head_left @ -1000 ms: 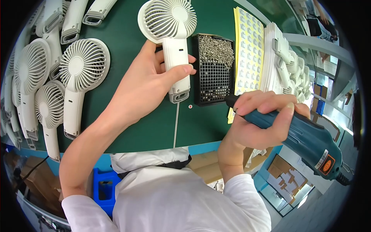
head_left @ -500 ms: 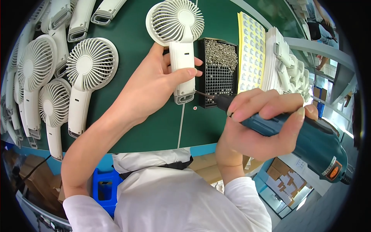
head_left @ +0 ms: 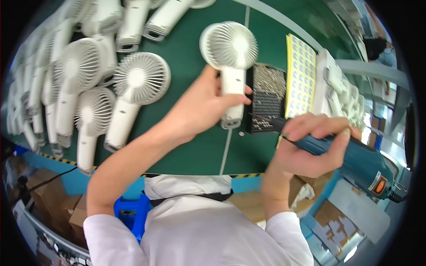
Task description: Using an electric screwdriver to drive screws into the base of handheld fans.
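Note:
My left hand [head_left: 195,108] is closed around the handle of a white handheld fan [head_left: 233,84], its thumb across the front. The fan lies head away from me, with a loop at the handle's near end. In my right hand [head_left: 306,155] is a blue-green electric screwdriver [head_left: 361,166], gripped around its body and aimed left. Its thin bit ends just right of the fan's handle, apart from it, above the near left part of a black screw tray [head_left: 266,99]. Loose screws heap at the tray's far end; the near part is a grid of holes.
Several white fans [head_left: 137,82] crowd the green table [head_left: 186,162] at left. Yellow-backed label sheets [head_left: 301,75] lie right of the tray, with more white parts [head_left: 344,95] beyond. One tiny piece [head_left: 241,133] rests near the fan's loop. Below stands a blue stool [head_left: 133,210].
The whole view has shifted, so the table appears further right and lower. The screwdriver's bit has drawn slightly away from the fan's handle. Both hands keep their holds.

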The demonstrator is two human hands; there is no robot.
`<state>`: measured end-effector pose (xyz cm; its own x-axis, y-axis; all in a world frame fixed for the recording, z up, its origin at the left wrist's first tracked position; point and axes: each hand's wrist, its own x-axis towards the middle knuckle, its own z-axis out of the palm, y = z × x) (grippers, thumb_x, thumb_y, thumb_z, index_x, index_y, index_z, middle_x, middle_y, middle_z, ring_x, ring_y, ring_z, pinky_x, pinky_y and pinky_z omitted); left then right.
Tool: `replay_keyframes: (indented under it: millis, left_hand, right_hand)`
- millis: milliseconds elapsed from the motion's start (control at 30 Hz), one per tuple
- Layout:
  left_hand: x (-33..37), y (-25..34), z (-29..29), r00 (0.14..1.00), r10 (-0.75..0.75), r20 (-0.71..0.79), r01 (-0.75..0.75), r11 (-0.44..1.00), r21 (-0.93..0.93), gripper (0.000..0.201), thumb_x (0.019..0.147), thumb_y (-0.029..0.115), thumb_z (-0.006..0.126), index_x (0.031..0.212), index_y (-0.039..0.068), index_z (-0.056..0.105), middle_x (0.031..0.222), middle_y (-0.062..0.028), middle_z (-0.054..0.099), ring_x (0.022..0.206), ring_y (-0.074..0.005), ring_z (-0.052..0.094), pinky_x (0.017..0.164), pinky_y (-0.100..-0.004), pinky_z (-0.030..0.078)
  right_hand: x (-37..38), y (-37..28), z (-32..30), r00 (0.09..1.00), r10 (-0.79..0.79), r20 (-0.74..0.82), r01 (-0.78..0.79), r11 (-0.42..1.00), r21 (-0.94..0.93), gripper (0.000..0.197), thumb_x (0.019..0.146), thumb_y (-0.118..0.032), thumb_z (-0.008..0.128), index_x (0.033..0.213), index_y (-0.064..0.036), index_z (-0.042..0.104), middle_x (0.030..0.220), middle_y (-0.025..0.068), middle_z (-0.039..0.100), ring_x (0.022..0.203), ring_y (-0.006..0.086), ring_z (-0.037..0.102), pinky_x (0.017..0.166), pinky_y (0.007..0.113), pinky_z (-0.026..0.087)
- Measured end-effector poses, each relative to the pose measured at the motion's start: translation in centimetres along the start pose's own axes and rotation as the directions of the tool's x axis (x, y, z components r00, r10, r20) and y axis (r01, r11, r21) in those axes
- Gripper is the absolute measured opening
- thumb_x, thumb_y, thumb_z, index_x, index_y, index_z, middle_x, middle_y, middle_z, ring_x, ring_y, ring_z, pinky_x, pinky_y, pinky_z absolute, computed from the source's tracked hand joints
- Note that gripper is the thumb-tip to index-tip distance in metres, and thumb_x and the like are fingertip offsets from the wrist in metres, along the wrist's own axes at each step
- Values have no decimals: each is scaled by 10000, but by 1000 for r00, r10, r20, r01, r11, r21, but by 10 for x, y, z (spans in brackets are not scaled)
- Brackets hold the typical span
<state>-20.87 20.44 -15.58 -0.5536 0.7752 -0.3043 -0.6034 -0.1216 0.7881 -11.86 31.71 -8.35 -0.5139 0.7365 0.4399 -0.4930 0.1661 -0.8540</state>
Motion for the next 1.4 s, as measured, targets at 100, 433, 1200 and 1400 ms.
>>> replay_keyframes:
  millis: [100, 433, 1200, 1400]
  left_hand:
    - [-1, -1, -3, 996, 91, -16, -88, 984, 152, 562, 759, 3, 631, 1265, -53, 391, 1098, -162, 598, 1008, -232, 602, 879, -334, 483]
    - [-81, 86, -21, 797, 552, -246, -102, 524, 845, 734, 756, 148, 772, 1315, -5, 321, 1009, -179, 644, 945, -267, 632, 849, -337, 479]
    - [-80, 187, -187, 266, 858, -439, 704, 138, 697, 725, 859, 397, 613, 1397, -4, 337, 1201, -273, 554, 1028, -411, 611, 854, -484, 493]
    - [-91, 177, -181, 299, 919, -257, 646, 4, 764, 576, 864, 322, 645, 1276, -37, 465, 1186, -256, 529, 1108, -393, 540, 890, -448, 472]
  right_hand:
    - [17, -2, -25, 998, -30, 56, 24, 994, 103, 196, 970, -200, 378, 1147, -120, 404, 677, 69, 462, 374, 201, 449, 347, 352, 448]
    - [64, 5, -68, 960, -250, -127, 240, 967, -88, 211, 857, -87, 563, 1004, 12, 447, 655, 94, 468, 454, 187, 439, 448, 314, 396]
    - [54, 18, -71, 970, -151, -191, 126, 982, -138, 271, 878, -75, 579, 1059, 30, 408, 618, 70, 477, 439, 152, 481, 490, 283, 448]
    - [56, 20, -74, 969, -154, -195, 119, 976, -181, 255, 900, -96, 552, 1060, 41, 408, 594, 61, 472, 438, 139, 489, 503, 265, 454]
